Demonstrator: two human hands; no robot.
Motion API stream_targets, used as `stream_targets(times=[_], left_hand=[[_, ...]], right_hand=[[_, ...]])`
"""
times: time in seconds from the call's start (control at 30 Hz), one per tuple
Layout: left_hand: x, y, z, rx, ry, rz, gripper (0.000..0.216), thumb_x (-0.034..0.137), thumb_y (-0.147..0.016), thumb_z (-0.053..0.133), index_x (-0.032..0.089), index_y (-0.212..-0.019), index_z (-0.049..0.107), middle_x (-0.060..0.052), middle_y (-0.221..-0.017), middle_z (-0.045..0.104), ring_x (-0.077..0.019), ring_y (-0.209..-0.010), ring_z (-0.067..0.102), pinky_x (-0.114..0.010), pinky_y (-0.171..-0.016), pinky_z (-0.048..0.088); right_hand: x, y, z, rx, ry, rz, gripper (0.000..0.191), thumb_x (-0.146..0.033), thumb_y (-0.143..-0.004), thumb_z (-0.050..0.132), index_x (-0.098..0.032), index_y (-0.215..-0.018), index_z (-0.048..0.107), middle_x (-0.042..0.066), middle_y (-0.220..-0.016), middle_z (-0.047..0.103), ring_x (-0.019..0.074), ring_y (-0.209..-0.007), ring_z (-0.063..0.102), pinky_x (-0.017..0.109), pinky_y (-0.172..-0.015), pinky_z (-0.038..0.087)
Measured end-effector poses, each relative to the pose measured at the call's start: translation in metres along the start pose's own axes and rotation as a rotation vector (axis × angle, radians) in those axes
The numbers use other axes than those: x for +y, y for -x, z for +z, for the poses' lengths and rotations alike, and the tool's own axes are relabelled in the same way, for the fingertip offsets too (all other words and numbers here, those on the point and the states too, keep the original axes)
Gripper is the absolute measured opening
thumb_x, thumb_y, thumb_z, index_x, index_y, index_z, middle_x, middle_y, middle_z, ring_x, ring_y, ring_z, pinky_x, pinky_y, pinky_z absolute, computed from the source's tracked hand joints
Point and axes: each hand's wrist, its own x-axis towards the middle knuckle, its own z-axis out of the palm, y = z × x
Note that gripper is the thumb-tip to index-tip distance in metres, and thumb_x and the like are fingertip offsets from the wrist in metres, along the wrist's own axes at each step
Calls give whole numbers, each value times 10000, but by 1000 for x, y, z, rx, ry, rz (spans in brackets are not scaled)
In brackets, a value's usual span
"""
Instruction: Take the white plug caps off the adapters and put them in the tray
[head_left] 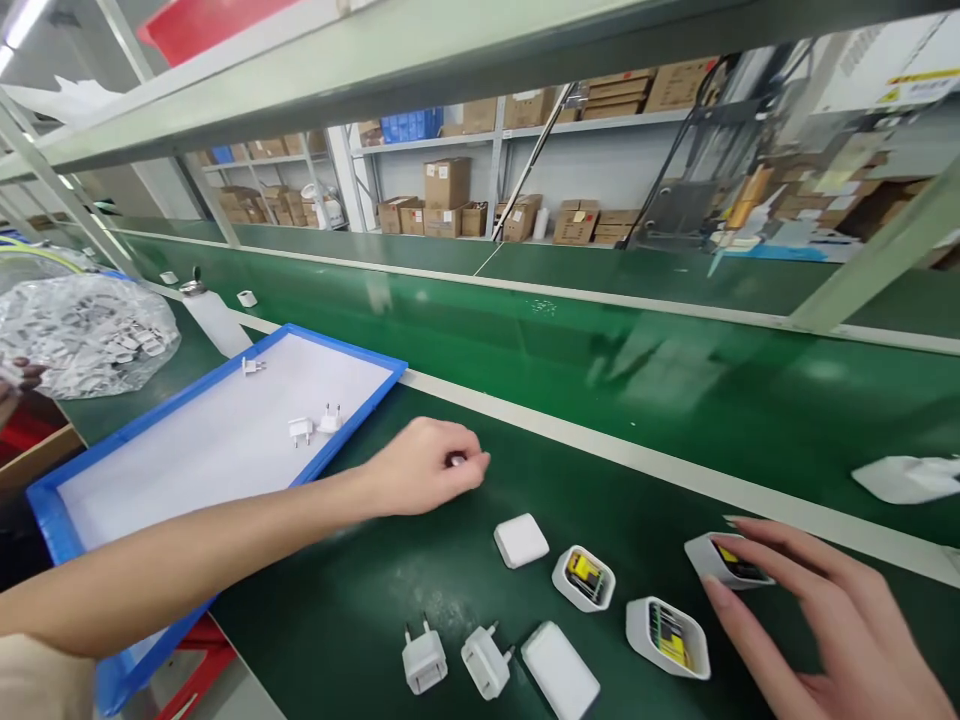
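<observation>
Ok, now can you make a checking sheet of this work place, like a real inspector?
Surface: flat dark-green bench with a pale smudge.
Job's things: three open white plastic shells with yellow parts inside, two rounded white plastic blocks, two white two-pin plugs.
Clutter: blue-rimmed white tray with three more plugs; clear plastic bag of white parts.
Hands: left hand curled, contents hidden; right hand with fingers at one shell, grip unclear.
Cables: thin black cable, upper right.
Surroundings: brown cardboard boxes on grey metal shelves; another person's hand, left edge.
</observation>
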Motion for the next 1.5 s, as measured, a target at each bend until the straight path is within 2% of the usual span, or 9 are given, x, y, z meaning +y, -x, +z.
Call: stream_targets(times=[0.23,0.47,0.63,0.87,1.0,1.17,1.3,1.4,1.5], left_hand=[[0,-23,37,-188,200,-184,605,661,-977,372,175,-799,686,1,-721,643,-134,-637,556,-242,-599,406],[-12,-27,31,-28,402,-339,718,769,-937,283,160,-899,660,-31,-824,543,-120,-627,431,-213,-486,336],[40,-38,44,-35,830,-296,689,788,-898,379,150,-826,629,-5,-752,461,-104,-592,357,-199,-466,280],[136,-58,113,-330,1133,-385,612,695,-981,316,172,-854,605,-22,-890,514,-113,-666,432,-243,-578,376],[149,-58,117,-342,1277,-360,542,675,-980,376,180,-905,583,-37,-944,514,-150,-791,477,-275,-694,410],[135,-48,97,-369,1431,-346,505,656,-893,587,163,-990,546,-75,-1056,524,-196,-1000,536,-324,-928,428],[115,-41,84,-422,1207,-227,545,692,-884,555,189,-1090,518,-113,-1233,522,-254,-1191,515,-379,-1007,426],[101,-35,75,-459,594,-42,493,592,-846,681,250,-1173,542,-79,-1334,504,-275,-1253,468,-407,-1026,418],[88,-28,76,-552,95,225,470,496,-779,803,264,-1142,617,-59,-1248,552,-297,-1221,450,-431,-1025,402]], right_hand=[[-8,3,-5,-51,-55,-17,319,-471,-1020,506,-232,-1206,606,150,-1303,565,306,-1190,590,333,-643,614],[-11,2,-7,-31,-65,-30,268,-372,-1020,522,-218,-1226,599,145,-1296,564,291,-1175,600,353,-745,612],[-19,-1,-17,65,-19,-239,267,-278,-1006,559,-181,-1255,563,149,-1168,607,290,-1086,626,415,-878,571],[-22,6,-23,104,32,-387,224,-252,-992,601,-168,-1200,613,128,-1077,600,257,-949,646,351,-756,582],[-17,2,-29,188,35,-316,147,-241,-983,632,-193,-1120,652,96,-1003,588,233,-917,641,335,-767,598],[-23,1,-24,67,-150,-260,200,-197,-978,635,-209,-1176,648,114,-1125,605,237,-1039,666,340,-834,622],[-26,4,-20,-21,-354,-79,153,-174,-969,641,-239,-1103,672,75,-1119,646,188,-914,705,290,-739,627],[-21,3,-23,-50,-386,24,71,-205,-975,641,-230,-1034,673,69,-1093,639,170,-868,700,266,-695,614],[-17,2,-25,-178,-264,-83,88,-220,-1009,582,-212,-1003,670,82,-1057,649,199,-954,685,313,-795,605]])
